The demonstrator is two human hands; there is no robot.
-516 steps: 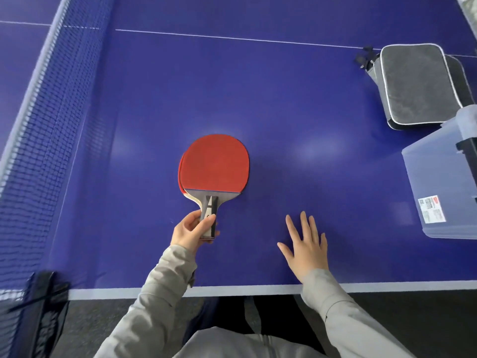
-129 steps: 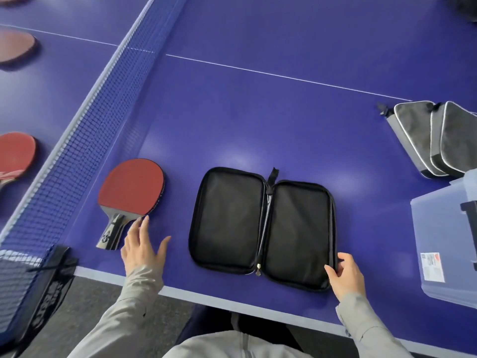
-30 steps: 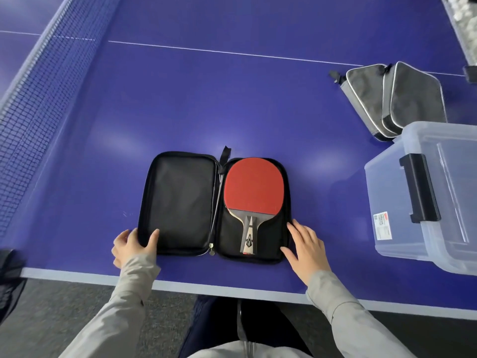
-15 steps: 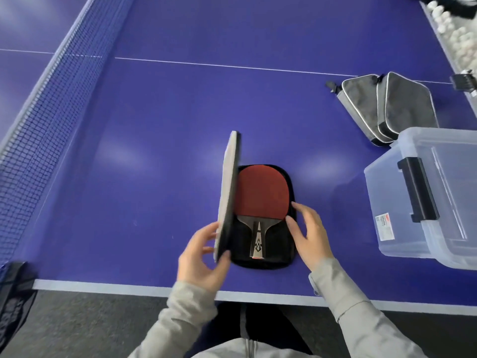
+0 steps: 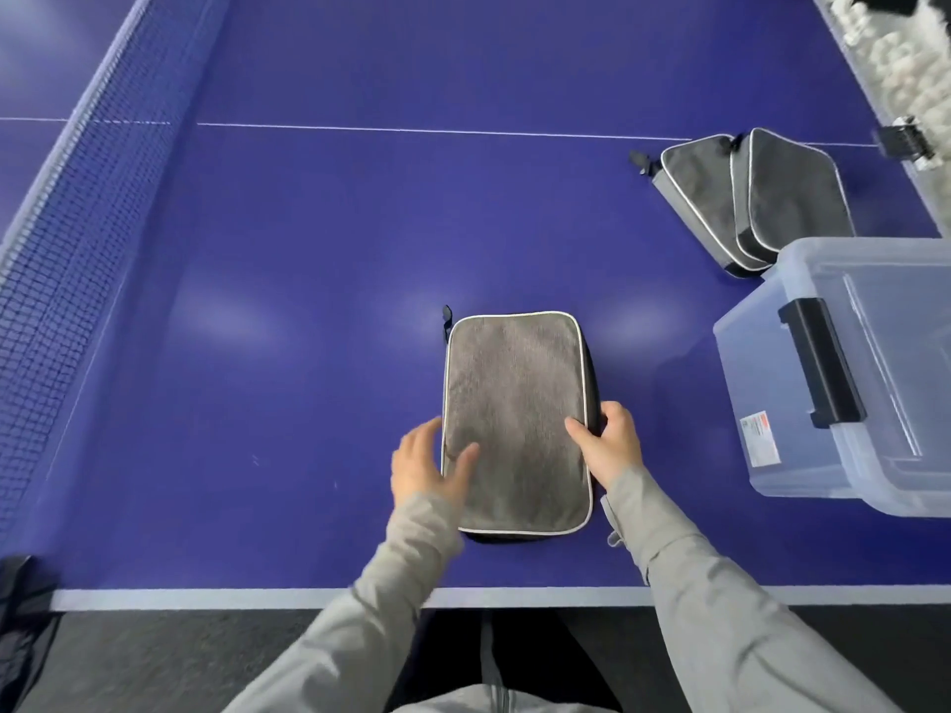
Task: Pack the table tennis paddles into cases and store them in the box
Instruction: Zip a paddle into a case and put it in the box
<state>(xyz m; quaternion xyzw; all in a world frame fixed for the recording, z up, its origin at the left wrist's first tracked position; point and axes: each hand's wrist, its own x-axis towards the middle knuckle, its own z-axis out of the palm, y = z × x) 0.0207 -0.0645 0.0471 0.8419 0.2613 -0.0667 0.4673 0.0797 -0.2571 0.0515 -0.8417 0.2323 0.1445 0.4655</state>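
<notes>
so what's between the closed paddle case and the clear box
Only the right hand, gripping the paddle case's right edge; otherwise bare blue table up to the clear box, seen in the head view.

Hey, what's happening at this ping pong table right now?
A person is packing paddles. A gray case lies folded shut on the blue table in front of them. The right hand grips its right edge, and the left hand, blurred, rests open at its left edge. Whether it is zipped is unclear. Two more cases sit side by side beyond a lidded clear box on the right.
</notes>
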